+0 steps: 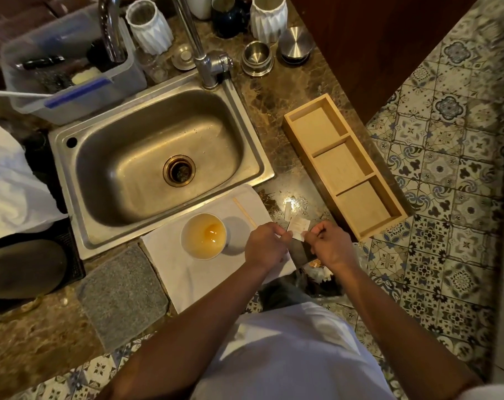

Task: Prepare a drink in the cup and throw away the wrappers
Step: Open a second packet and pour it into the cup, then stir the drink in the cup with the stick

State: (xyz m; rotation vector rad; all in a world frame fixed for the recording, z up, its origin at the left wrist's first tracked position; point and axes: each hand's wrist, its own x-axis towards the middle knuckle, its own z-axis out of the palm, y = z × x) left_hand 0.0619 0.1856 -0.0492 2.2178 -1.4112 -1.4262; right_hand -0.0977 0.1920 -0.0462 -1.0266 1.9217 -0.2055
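Overhead view from a head-worn camera, looking down at a dark marbled kitchen counter (276, 111) and a person's two bare forearms reaching forward from the bottom of the frame. Both hands meet just right of centre. The left hand (266, 245) and the right hand (328, 245) each pinch one edge of a small white sachet (298, 228) between thumb and fingertips, fingers closed on it, holding it in the air above the counter's front edge. A second small white wrapper strip (287, 210) lies on the counter just beyond the hands, at about 12 o'clock from them.

At 9 o'clock from the left hand, very near it, a white cup (203, 236) stands upright on a white cloth (187, 272); the cup holds a pale amber liquid. A thin wooden stir stick (244, 212) lies flat on the cloth at about 1 o'clock from the cup.

At 11 o'clock from the cup is a steel sink (161, 166) with its tap (207, 64) behind. At 2 o'clock from the hands sits a wooden box (344, 171) with three bare compartments. A grey pad (122, 293) lies at 8 o'clock from the cup. Below the right wrist, off the counter edge, a bin with dark contents (320, 278) shows against the patterned tile floor (447, 226)
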